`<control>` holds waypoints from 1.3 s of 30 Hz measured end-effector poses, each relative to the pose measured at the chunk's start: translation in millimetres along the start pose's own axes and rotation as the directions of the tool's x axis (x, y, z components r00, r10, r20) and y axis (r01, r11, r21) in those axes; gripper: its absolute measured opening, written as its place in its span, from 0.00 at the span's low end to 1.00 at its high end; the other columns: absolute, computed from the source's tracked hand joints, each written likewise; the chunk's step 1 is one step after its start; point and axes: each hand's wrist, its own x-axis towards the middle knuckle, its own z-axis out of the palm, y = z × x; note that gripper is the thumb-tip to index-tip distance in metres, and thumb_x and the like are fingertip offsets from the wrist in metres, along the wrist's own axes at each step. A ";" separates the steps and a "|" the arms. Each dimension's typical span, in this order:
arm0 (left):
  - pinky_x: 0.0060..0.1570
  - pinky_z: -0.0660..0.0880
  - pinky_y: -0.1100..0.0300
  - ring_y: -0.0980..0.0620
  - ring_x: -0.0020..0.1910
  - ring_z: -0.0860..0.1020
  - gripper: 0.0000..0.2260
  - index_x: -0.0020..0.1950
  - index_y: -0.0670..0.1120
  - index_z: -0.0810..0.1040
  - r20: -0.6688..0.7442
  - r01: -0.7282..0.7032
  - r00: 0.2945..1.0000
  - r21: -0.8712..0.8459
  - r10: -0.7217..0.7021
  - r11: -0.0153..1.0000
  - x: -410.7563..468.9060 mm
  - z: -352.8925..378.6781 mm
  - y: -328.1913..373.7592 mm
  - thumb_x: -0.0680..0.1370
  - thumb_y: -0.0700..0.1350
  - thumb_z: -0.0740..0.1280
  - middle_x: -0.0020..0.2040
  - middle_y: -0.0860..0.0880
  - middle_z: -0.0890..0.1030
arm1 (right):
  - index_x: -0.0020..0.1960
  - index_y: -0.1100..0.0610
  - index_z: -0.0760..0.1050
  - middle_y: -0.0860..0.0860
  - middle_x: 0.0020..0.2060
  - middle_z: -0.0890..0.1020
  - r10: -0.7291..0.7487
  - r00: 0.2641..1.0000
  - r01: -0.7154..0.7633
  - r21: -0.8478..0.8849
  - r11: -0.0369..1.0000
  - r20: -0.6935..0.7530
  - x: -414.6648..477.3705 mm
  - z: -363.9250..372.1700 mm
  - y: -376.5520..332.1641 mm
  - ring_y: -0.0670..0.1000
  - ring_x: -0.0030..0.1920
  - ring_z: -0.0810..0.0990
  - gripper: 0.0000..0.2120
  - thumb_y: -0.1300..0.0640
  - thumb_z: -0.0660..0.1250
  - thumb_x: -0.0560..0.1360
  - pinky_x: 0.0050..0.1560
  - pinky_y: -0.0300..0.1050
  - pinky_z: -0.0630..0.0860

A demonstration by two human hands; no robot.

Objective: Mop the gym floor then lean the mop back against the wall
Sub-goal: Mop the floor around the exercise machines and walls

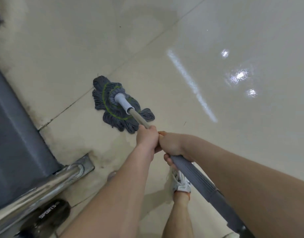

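i see a glossy cream tiled floor [216, 31] crossed by dark grout lines [69, 106], a chrome rail [44, 184] with a grey panel [13, 126] just beyond it, a black object [48, 215] lettered "sports" just on its near side, and bright light reflections [239, 75] far from the rail.

Floor [216, 40]: glossy cream tiles, glare beyond right hand [171, 145]. Mop [120, 103] strands lie flat just ahead of left hand [147, 138]; black object [48, 215] well back-left of it.
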 end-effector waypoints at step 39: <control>0.58 0.75 0.50 0.38 0.59 0.77 0.19 0.69 0.42 0.65 0.389 -0.356 0.917 0.695 0.089 0.625 -192.0 46.5 -366.5 0.80 0.47 0.58 0.63 0.39 0.78 | 0.45 0.58 0.70 0.52 0.22 0.65 -0.017 0.996 0.074 0.678 0.731 -0.091 -62.3 130.5 440.0 0.50 0.18 0.65 0.19 0.44 0.51 0.81 0.21 0.36 0.68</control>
